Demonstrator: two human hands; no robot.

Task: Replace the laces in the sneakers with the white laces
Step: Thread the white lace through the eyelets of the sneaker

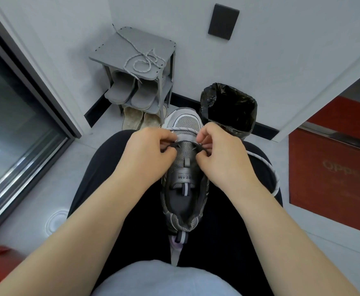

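Grey sneaker lay on your lap, toe pointing away. Your left hand and right hand each pinched an end of the dark cord stretched over the tongue, fingers curled tight. White lace crossed the front eyelets and trailed over your right thigh. Another lace sat on the rack.

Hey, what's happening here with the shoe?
A seated person has a grey sneaker on their lap. The left hand and right hand each pinch the dark loops beside its tongue, near the toe. A white speckled lace already crosses the lowest row and trails over the right thigh; the rest is unlaced. Another lace lies on the grey shoe rack ahead.
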